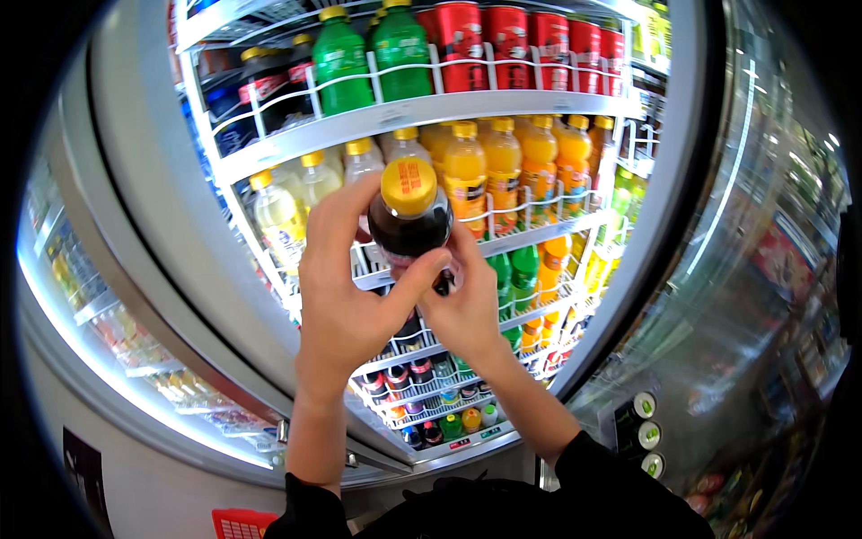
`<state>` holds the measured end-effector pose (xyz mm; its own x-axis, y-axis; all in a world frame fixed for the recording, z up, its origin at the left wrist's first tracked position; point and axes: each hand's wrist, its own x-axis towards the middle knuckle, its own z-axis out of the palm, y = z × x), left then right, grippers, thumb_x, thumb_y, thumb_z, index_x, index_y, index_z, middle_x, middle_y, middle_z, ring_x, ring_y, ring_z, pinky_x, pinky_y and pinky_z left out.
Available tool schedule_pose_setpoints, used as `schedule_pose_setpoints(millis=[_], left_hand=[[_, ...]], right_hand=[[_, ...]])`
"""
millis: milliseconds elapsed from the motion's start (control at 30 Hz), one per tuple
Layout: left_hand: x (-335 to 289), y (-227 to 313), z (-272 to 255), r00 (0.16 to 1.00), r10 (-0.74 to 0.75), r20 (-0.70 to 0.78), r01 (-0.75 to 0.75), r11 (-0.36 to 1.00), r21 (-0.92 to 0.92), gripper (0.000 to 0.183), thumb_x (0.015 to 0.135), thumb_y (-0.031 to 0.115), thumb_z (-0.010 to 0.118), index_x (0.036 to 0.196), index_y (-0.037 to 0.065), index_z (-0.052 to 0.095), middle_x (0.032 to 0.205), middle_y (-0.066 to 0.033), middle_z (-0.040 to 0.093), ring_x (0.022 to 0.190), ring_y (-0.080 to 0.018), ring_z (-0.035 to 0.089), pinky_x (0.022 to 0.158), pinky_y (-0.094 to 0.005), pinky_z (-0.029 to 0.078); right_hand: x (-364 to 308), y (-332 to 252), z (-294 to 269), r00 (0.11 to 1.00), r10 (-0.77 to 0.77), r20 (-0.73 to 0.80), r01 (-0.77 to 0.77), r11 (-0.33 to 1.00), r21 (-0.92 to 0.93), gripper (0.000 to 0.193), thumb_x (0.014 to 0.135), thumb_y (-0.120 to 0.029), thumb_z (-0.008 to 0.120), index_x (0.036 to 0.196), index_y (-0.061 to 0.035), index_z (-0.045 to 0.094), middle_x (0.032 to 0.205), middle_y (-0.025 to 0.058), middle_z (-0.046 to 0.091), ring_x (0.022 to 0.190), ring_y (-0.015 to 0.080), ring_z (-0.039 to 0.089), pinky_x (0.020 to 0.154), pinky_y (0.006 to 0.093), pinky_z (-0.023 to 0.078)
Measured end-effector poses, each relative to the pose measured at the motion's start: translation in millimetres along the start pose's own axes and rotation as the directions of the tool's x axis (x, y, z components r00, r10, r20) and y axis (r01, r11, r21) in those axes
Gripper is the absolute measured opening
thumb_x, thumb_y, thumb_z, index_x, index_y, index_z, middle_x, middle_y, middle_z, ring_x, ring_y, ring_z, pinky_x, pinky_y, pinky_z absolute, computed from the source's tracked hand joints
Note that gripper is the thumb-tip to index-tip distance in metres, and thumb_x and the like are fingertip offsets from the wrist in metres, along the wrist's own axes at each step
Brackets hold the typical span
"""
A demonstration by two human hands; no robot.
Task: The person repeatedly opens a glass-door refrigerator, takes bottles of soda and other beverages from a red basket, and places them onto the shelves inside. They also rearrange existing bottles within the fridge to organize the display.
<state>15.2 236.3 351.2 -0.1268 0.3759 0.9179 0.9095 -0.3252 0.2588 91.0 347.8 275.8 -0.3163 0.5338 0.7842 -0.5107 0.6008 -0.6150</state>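
Note:
A plastic bottle of dark soda point(409, 229) with a yellow cap is held upright in front of an open drinks cooler. My left hand point(346, 296) wraps its fingers round the left side of the bottle, thumb across the front. From the right and lower down, my right hand point(465, 310) grips the same bottle. The bottle's lower part is mostly hidden behind my fingers. Just beyond it is a shelf row of orange juice bottles point(467, 175), with pale yellow drink bottles point(280, 216) to the left.
Green bottles point(341, 63) and red cans point(462, 45) fill the upper shelf behind a white wire rail. The cooler's glass door point(718, 225) stands at the right. Several dark cans point(646, 436) are at lower right, and a red basket point(242, 523) at lower left.

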Motion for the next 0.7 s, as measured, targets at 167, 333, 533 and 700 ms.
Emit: schedule_pose_setpoints(millis=[167, 333, 533, 700], left_hand=[[55.5, 28.4, -53.5, 0.986, 0.166, -0.005, -0.159, 0.952, 0.261, 0.066, 0.073, 0.016, 0.086, 0.128, -0.002, 0.055, 0.117, -0.0114, 0.064, 0.106, -0.0194, 0.063, 0.088, -0.0316, 0.050], [127.9, 18.3, -108.7, 0.962, 0.258, 0.084, -0.267, 0.842, 0.468, 0.063, 0.079, 0.024, 0.083, 0.131, 0.001, 0.056, 0.118, -0.0119, 0.064, 0.111, -0.0203, 0.061, 0.087, -0.0322, 0.052], [180.8, -15.5, -137.5, 0.965, 0.199, 0.169, -0.259, 0.656, 0.709, 0.062, 0.078, 0.019, 0.081, 0.131, 0.001, 0.055, 0.111, -0.0165, 0.068, 0.096, -0.0257, 0.067, 0.084, -0.0349, 0.053], [186.7, -60.7, -108.7, 0.985, 0.166, 0.040, -0.126, 0.547, 0.828, 0.048, 0.078, 0.014, 0.078, 0.113, -0.003, 0.050, 0.096, -0.0236, 0.068, 0.088, -0.0354, 0.069, 0.075, -0.0385, 0.055]], right_hand=[[80.4, -19.7, 40.0, 0.960, -0.274, 0.053, 0.264, 0.953, 0.151, 0.062, 0.077, -0.010, 0.078, 0.132, -0.0001, 0.051, 0.112, 0.0175, 0.066, 0.101, 0.0289, 0.066, 0.092, 0.0366, 0.051], [162.7, -55.9, 101.0, 0.918, -0.379, 0.119, 0.303, 0.861, 0.408, 0.053, 0.076, -0.009, 0.080, 0.121, 0.0017, 0.055, 0.101, 0.0138, 0.070, 0.092, 0.0225, 0.069, 0.087, 0.0351, 0.054], [219.2, -58.2, 155.5, 0.939, -0.292, 0.181, 0.288, 0.956, 0.052, 0.052, 0.074, -0.018, 0.082, 0.112, 0.0012, 0.052, 0.105, 0.0190, 0.068, 0.099, 0.0318, 0.068, 0.087, 0.0374, 0.053], [251.9, -21.2, 184.0, 0.965, -0.175, 0.193, 0.202, 0.970, -0.134, 0.049, 0.079, -0.021, 0.075, 0.114, -0.0005, 0.047, 0.101, 0.0226, 0.069, 0.094, 0.0378, 0.069, 0.083, 0.0441, 0.056]])
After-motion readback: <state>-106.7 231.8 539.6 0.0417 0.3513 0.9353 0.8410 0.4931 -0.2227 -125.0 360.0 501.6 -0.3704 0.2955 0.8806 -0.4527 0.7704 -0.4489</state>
